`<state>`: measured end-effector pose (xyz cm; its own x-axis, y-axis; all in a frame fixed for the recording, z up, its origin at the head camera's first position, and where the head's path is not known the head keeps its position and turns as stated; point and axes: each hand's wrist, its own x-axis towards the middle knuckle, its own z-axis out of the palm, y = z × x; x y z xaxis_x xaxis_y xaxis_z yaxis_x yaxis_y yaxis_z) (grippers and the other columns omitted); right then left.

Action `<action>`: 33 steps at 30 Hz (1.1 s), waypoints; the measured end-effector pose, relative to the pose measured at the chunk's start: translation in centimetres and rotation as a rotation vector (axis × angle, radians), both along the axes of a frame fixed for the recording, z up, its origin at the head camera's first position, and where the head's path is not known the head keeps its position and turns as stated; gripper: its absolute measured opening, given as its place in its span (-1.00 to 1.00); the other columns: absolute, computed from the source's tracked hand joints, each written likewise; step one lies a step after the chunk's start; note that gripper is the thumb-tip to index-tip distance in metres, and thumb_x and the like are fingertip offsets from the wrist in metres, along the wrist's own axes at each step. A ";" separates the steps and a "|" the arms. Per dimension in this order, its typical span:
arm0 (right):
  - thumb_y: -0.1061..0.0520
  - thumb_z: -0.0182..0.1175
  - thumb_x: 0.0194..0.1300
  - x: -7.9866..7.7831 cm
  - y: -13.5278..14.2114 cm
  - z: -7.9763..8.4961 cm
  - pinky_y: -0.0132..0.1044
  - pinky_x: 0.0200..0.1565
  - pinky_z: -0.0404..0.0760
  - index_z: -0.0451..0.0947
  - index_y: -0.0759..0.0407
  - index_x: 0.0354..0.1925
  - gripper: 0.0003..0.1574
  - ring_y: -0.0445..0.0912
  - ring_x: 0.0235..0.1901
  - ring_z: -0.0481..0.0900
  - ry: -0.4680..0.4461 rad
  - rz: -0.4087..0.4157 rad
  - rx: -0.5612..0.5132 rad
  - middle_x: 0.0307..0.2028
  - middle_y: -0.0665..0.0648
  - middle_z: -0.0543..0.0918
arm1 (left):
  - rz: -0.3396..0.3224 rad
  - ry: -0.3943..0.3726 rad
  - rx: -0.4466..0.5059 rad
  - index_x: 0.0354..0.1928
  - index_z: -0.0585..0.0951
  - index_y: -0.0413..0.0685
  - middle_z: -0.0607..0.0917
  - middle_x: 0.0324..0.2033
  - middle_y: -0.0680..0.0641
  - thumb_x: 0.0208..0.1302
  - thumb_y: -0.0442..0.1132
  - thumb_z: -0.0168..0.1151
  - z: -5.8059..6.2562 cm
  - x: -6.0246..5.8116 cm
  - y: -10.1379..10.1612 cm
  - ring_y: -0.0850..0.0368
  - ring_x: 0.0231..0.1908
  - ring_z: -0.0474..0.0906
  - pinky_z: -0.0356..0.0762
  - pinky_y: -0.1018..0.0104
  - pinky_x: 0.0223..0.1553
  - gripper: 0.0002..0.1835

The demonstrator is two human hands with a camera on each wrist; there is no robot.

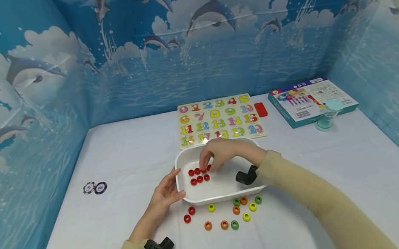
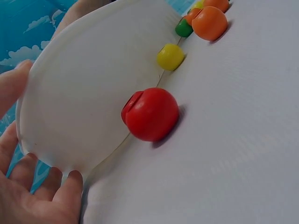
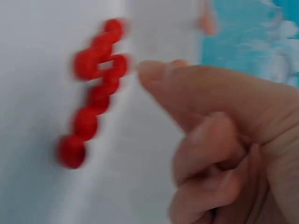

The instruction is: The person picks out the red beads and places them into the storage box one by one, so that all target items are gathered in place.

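My left hand (image 1: 165, 192) touches the left end of a white tray (image 1: 225, 196), thumb and fingers spread; in the left wrist view the thumb overlaps the rim and fingertips rest against the wall. Inside the tray, red beads (image 1: 200, 179) lie in two rows. My right hand (image 1: 220, 151) reaches over the back rim, fingers bent, fingertips down at the upper row's right end. A blurred right wrist view puts its thumb tip beside the red beads (image 3: 99, 99); whether it pinches one I cannot tell. Loose beads lie before the tray, including red (image 1: 187, 219) and orange (image 1: 224, 225).
Behind the tray lies a number puzzle board (image 1: 218, 121), with a red block (image 1: 261, 109) beside it. Back right are a colourful box (image 1: 308, 101) and a small turquoise-ended hourglass (image 1: 329, 115). Two poker chips (image 1: 100, 188) lie left. Dolphin-print curtains (image 1: 206, 63) enclose the table.
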<state>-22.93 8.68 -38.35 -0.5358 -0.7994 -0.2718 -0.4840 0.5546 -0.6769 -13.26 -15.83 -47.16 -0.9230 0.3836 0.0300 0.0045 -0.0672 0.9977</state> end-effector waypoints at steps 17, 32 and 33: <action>0.01 0.26 0.09 12.3 0.4 0.0 -0.43 -0.72 0.43 0.59 -0.11 -0.27 -0.83 -0.19 -0.73 0.43 0.023 -0.175 -0.383 -0.64 -0.08 0.57 | -0.021 0.037 0.029 0.30 0.16 -0.11 -0.06 0.35 0.04 0.08 -0.34 0.25 -0.1 0.0 0.0 0.12 0.32 -0.15 0.10 0.42 0.20 -0.27; 0.07 0.20 0.16 14.9 -3.2 -6.3 -0.61 -0.65 0.38 0.50 0.04 0.03 -0.58 -0.45 -0.69 0.30 0.307 -0.238 -0.418 -0.25 -0.14 0.60 | -0.038 0.026 0.042 0.30 0.16 -0.09 -0.07 0.35 0.08 0.12 -0.39 0.19 0.0 0.0 -0.1 0.17 0.31 -0.14 0.07 0.43 0.21 -0.30; 0.09 0.20 0.16 14.9 -3.3 -6.5 -0.63 -0.65 0.37 0.49 0.05 0.04 -0.56 -0.45 -0.69 0.29 0.338 -0.239 -0.416 -0.23 -0.14 0.61 | -0.038 0.025 0.040 0.30 0.16 -0.09 -0.07 0.35 0.09 0.12 -0.39 0.20 0.0 0.0 -0.1 0.17 0.31 -0.14 0.08 0.43 0.21 -0.30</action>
